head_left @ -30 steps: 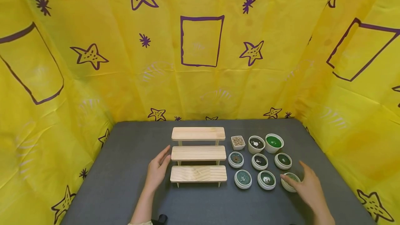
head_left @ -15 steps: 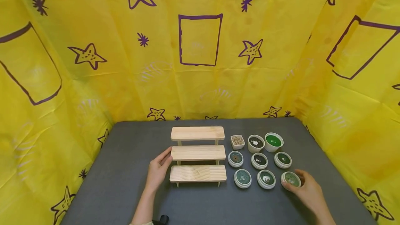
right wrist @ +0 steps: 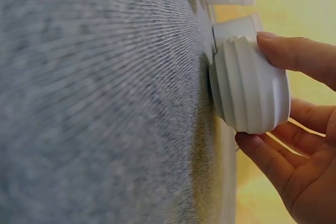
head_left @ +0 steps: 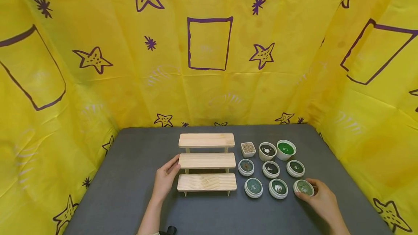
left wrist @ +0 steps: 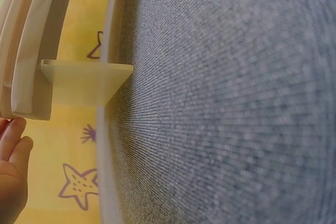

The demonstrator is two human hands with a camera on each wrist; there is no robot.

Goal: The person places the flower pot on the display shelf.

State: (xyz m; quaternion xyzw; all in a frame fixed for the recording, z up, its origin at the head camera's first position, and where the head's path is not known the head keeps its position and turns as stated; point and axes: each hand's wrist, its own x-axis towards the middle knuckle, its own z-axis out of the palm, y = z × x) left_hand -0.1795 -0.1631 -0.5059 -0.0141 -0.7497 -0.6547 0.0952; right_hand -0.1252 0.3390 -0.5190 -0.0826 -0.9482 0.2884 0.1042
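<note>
The right hand grips a round, ribbed white pot, green on top; the left hand (fingers relaxed) touches a rectangular pale-wood middle shelf.

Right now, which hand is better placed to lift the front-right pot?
Probably the right hand: it grips that pot, while the left hand is across at the middle wooden shelf.

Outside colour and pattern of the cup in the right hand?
The cup is white with ribbed sides; right wrist view shows it best.
</note>
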